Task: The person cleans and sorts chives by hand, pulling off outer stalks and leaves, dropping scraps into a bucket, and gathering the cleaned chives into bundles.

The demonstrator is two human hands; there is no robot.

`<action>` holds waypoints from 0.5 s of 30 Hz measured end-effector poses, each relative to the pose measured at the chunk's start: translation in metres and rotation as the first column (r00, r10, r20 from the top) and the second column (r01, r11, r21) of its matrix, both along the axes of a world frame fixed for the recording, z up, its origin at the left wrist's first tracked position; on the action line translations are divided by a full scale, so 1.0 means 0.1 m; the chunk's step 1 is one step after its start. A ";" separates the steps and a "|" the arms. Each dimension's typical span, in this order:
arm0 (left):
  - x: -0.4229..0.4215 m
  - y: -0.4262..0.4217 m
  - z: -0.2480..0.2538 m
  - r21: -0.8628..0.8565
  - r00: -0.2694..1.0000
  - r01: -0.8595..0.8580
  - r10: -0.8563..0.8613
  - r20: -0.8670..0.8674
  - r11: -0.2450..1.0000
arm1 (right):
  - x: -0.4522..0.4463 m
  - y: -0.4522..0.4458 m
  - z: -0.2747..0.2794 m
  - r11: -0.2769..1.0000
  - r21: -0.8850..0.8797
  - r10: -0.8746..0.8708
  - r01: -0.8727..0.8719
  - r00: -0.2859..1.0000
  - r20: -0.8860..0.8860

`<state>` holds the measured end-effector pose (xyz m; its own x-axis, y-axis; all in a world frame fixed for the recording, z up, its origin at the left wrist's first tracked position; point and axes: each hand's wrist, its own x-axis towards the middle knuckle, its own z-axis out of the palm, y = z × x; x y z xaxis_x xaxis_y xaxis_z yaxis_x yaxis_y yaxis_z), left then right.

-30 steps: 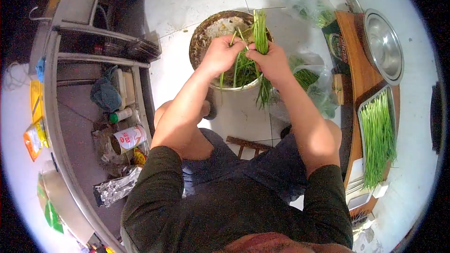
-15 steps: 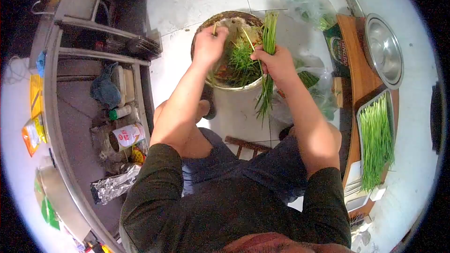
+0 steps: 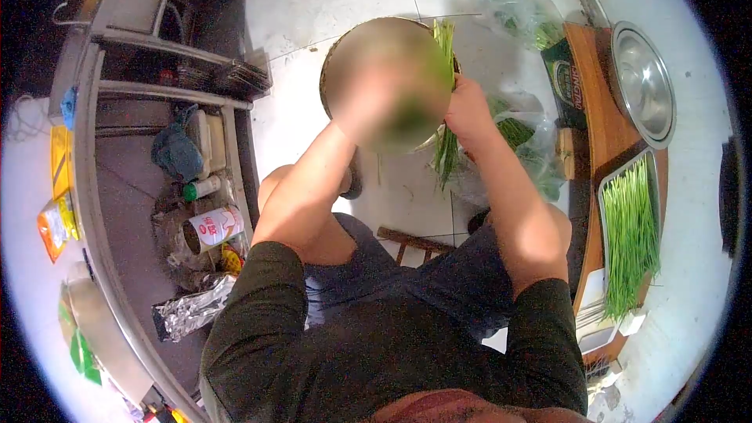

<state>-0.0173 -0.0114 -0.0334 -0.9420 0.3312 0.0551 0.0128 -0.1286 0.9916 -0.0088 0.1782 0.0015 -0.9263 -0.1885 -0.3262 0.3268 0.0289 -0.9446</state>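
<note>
My right hand (image 3: 467,110) is closed around a bunch of chive-like green stalks (image 3: 443,47), held upright at the right rim of a round bucket (image 3: 324,82). Their tops rise above the hand and loose lower ends hang below it. My left hand (image 3: 372,98) reaches over the bucket towards the bunch. A round blur covers it, so its fingers and anything in them are hidden. Most of the bucket's inside is blurred too; a dark green patch shows there.
A tray of long green stalks (image 3: 629,235) and a steel bowl (image 3: 644,86) stand on the wooden surface (image 3: 599,102) at right. Plastic bags with greens (image 3: 521,12) lie on the tiled floor. Shelving (image 3: 129,157) with a can (image 3: 215,229) borders the left. A wooden stool (image 3: 411,240) shows below.
My left hand has moved right and slightly down, from the bucket's left side towards the bunch. My right hand still grips the bunch, barely shifted. A blur now covers the bucket.
</note>
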 end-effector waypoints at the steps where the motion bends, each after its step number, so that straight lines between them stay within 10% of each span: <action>1: 0.00 -0.01 -0.01 0.025 1.000 0.011 -0.011 -0.001 1.000 | 0.00 0.01 -0.02 1.000 0.018 0.005 -0.005 1.000 -0.002; 15: -0.15 -0.25 -0.06 -0.139 0.985 -0.162 0.150 -0.088 0.977 | 0.05 0.04 0.09 0.994 -0.106 0.046 -0.038 0.997 0.065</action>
<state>-0.0324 -0.0365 -0.0393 -0.9775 0.1901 0.0917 0.0984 0.0257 0.9948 -0.0043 0.1821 0.0108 -0.8935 -0.2632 -0.3638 0.3902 -0.0540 -0.9192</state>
